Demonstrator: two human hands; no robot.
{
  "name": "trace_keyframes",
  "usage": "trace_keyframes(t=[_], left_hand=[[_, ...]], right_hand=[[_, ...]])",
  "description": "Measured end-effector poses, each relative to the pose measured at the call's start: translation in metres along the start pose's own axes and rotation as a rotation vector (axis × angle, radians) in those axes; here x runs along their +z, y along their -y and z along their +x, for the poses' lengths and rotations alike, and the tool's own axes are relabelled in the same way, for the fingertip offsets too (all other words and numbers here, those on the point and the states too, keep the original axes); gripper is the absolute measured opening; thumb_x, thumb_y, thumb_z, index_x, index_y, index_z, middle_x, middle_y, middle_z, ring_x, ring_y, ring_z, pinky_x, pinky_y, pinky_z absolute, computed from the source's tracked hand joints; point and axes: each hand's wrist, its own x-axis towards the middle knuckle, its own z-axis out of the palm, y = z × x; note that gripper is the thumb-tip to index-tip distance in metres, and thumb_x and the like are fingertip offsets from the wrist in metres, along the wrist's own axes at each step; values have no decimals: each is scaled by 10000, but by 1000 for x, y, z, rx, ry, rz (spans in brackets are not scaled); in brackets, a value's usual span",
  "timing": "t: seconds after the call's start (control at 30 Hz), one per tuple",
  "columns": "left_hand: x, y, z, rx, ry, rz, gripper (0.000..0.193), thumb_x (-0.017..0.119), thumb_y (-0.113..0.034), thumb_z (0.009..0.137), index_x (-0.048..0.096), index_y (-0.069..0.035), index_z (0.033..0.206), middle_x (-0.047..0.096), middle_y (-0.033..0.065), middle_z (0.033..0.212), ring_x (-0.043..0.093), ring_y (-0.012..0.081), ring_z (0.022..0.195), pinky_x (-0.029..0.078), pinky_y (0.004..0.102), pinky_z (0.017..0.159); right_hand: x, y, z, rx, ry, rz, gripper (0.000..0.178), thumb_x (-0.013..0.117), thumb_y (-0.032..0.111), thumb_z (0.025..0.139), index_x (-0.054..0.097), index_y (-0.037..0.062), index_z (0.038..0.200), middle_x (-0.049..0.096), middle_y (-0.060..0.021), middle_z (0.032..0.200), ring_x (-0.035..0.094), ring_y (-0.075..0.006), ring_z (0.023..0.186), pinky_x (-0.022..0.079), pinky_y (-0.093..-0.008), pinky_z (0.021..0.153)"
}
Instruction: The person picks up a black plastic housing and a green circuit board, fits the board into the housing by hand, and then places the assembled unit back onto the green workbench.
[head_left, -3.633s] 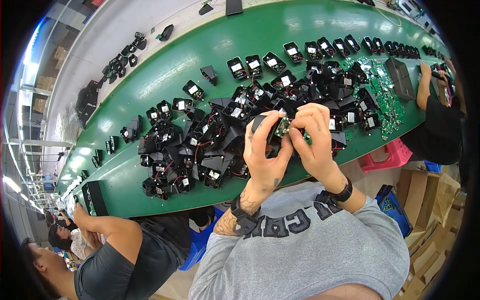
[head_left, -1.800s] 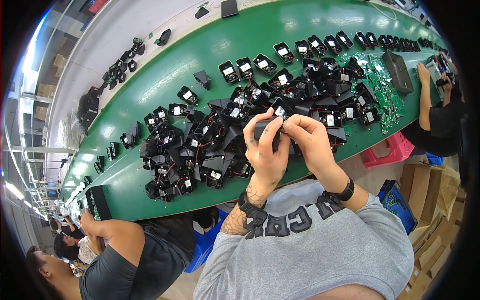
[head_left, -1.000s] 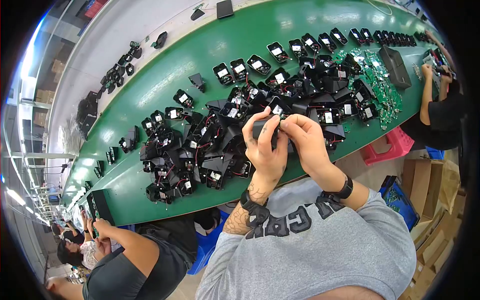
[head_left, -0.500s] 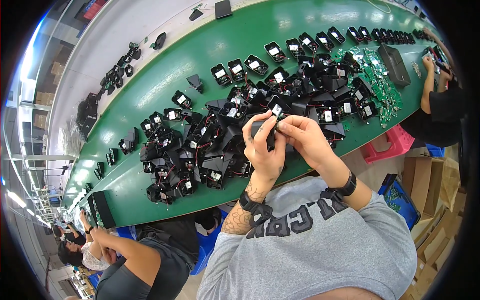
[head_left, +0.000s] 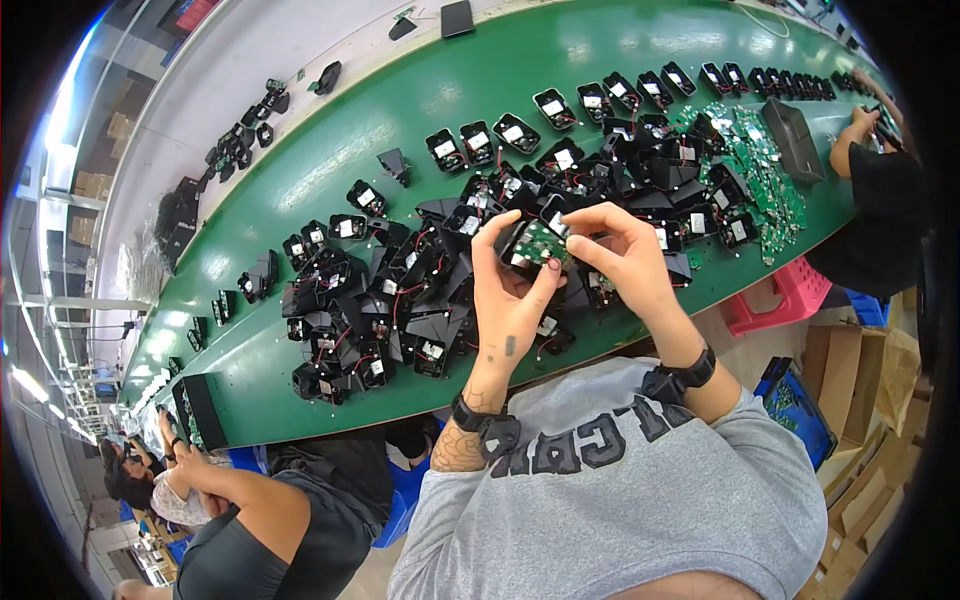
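A green circuit board [head_left: 538,242] faces up between my hands, above the near side of the pile. My left hand [head_left: 503,315] is closed round a black plastic housing [head_left: 509,243] in which the board seems to lie, its thumb on the near edge. With thumb and forefinger, my right hand [head_left: 632,262] pinches the board's right edge. Its other fingers are partly hidden. Around and beneath both hands spreads a heap of black housings [head_left: 335,285] with red wires and white labels inside.
Loose green circuit boards [head_left: 765,190] lie heaped right of the housings, beside a dark tray [head_left: 793,140]. Single housings [head_left: 516,133] stand in a row along the far side of the green table [head_left: 300,165]. Co-workers sit left and right; a pink stool [head_left: 775,297] is at right.
My hands have turned the housing, so the circuit board's face now shows. The left fingers have opened wider round it, and the right hand has shifted slightly.
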Motion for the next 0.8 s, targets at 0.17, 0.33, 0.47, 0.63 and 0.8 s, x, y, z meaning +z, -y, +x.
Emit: trace_keyframes(t=[0.17,0.33,0.47,0.63,0.8], left_hand=[[-13,-2,1,-120,143,107,567,644,0,823,360,-99,1303,545,106,1065,615,162,939,561,272,734],[-30,-22,9,-353,363,-123,538,587,38,828,378,-98,1305,559,92,1109,626,186,923,572,303,737],[-30,-17,10,-257,316,-85,483,554,52,842,430,-94,1285,566,75,1107,620,150,887,547,274,727],[-17,6,6,124,95,257,442,494,67,839,497,-79,1256,565,32,1030,545,73,869,462,209,688],[-12,-8,-2,-166,106,-202,480,481,7,834,436,-53,1308,546,59,1076,538,110,984,458,233,818]], right_hand=[[-13,2,5,156,190,44,131,658,36,823,650,-32,934,630,-13,811,593,-80,750,482,-219,722],[-23,3,8,218,281,205,143,655,139,858,654,6,910,635,4,797,554,-45,691,429,-184,609],[-16,1,4,338,305,343,184,667,166,855,635,-5,912,624,-2,786,568,-57,679,454,-194,620],[4,2,-3,233,171,255,130,690,89,824,637,5,908,642,-9,790,586,-54,670,464,-181,600],[7,13,-3,149,55,23,123,703,16,784,622,1,875,649,-20,788,609,-59,678,480,-179,612]])
